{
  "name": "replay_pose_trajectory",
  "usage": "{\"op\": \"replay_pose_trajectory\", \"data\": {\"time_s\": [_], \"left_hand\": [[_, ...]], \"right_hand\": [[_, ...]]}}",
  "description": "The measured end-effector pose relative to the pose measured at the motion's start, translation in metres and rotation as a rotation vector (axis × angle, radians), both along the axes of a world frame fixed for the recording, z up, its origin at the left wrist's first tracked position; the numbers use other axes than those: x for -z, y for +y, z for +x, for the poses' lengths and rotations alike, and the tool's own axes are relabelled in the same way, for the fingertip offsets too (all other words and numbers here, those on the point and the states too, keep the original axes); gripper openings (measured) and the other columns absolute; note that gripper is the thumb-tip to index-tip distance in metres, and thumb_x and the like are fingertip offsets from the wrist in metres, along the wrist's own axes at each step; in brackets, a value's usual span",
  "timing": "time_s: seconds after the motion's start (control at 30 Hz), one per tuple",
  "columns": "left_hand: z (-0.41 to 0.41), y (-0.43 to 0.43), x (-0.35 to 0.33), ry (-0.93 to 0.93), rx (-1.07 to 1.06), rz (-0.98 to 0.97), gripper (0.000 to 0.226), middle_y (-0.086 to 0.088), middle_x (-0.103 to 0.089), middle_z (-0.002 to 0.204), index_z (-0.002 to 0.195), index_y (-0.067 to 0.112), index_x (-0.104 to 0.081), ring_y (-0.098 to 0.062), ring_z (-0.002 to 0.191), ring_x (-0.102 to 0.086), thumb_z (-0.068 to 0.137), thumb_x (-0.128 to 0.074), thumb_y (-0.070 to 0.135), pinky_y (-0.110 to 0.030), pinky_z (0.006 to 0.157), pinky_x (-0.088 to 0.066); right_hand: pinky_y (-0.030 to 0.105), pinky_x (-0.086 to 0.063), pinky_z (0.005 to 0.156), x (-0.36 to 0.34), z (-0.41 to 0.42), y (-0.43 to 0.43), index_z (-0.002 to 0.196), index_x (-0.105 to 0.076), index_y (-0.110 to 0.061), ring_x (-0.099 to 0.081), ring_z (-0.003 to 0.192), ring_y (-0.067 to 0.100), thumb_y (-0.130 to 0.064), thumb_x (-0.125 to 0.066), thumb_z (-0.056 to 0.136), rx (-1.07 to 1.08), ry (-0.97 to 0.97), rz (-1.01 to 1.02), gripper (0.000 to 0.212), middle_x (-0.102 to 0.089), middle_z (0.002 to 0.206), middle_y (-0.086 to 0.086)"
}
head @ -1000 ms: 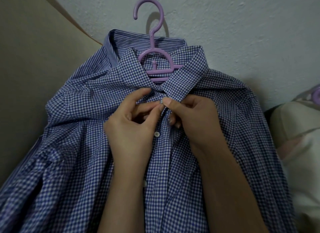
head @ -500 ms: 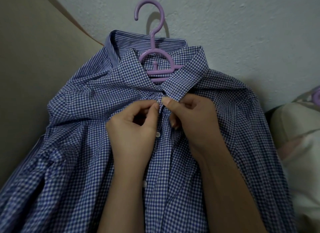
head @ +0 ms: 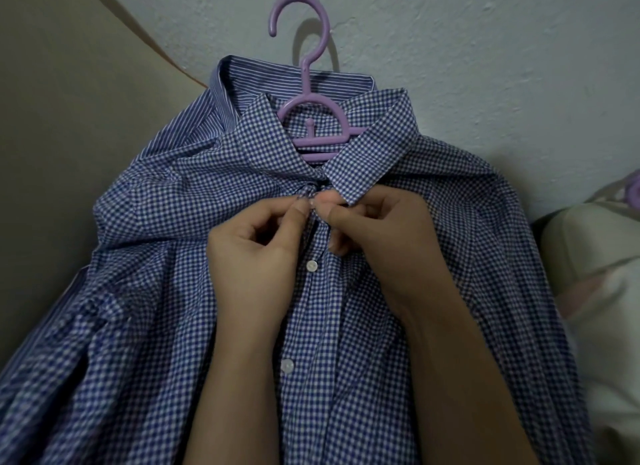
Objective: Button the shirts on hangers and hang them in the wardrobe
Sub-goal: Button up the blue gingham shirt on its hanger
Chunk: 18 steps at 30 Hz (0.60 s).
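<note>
A blue-and-white checked shirt (head: 166,291) lies on a purple hanger (head: 313,125) against the wall. My left hand (head: 256,257) pinches the left edge of the placket just under the collar. My right hand (head: 377,236) pinches the right edge at the same spot, thumb tip against my left thumb tip. The top button sits between the two thumbs, mostly hidden. Two white buttons (head: 311,266) lower on the placket are fastened.
A blue striped shirt (head: 207,111) lies under the checked one, its collar showing behind. At the right edge sits a pale garment (head: 595,274) with part of another purple hanger (head: 634,189). A beige panel (head: 52,135) rises at the left.
Both hands have shifted slightly up the placket towards the collar, and my left fingers have curled in so the thumbs now meet at the top button.
</note>
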<state>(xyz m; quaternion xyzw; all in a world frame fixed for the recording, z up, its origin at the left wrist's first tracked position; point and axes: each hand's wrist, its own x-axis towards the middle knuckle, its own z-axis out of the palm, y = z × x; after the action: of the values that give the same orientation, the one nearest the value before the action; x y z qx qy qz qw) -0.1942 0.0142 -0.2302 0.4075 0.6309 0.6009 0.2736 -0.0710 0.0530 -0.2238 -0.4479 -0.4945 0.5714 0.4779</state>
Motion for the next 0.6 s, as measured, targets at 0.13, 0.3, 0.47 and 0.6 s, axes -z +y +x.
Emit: {"op": "replay_pose_trajectory", "data": {"time_s": [0.13,0.3,0.47,0.6], "left_hand": [[0.0004,-0.0011,-0.0003,-0.011,-0.002,-0.015,0.007,0.009,-0.077,0.081,0.089,0.021,-0.080,-0.006,0.080,-0.073,0.090,-0.075,0.016,-0.021,0.071,-0.056],[0.0008,0.0005,-0.0021,-0.135,-0.038,-0.017,0.004,0.011,-0.076,0.074,0.085,0.018,-0.079,0.002,0.071,-0.069,0.087,-0.078,0.015,-0.016,0.064,-0.051],[-0.0018,0.0006,-0.0038,-0.191,-0.005,-0.032,0.013,0.010,-0.073,0.067,0.083,0.020,-0.078,0.001,0.065,-0.066,0.083,-0.079,0.007,-0.016,0.064,-0.053],[-0.0040,0.0011,-0.0025,-0.172,0.029,-0.032,0.018,0.006,-0.072,0.068,0.081,0.022,-0.079,-0.007,0.068,-0.066,0.078,-0.083,0.005,-0.020,0.068,-0.054]], "right_hand": [[0.026,-0.052,0.052,0.0014,-0.0033,0.0009,0.079,-0.057,0.019,-0.057,0.046,0.016,-0.013,-0.079,0.082,0.053,-0.052,0.019,0.039,-0.061,0.063,0.028],[0.028,-0.050,0.048,0.0027,-0.0032,0.0022,0.077,-0.056,0.017,-0.056,0.045,0.019,-0.012,-0.074,0.087,0.083,-0.011,0.000,0.035,-0.058,0.061,0.028],[0.026,-0.046,0.046,0.0001,-0.0014,0.0033,0.084,-0.072,-0.004,-0.054,0.046,0.020,-0.007,-0.070,0.088,0.079,0.073,-0.046,0.005,-0.063,0.064,0.010],[0.027,-0.047,0.046,-0.0011,-0.0011,0.0030,0.084,-0.071,-0.006,-0.055,0.045,0.017,-0.007,-0.070,0.089,0.064,0.064,-0.046,0.006,-0.064,0.063,0.005]]}}
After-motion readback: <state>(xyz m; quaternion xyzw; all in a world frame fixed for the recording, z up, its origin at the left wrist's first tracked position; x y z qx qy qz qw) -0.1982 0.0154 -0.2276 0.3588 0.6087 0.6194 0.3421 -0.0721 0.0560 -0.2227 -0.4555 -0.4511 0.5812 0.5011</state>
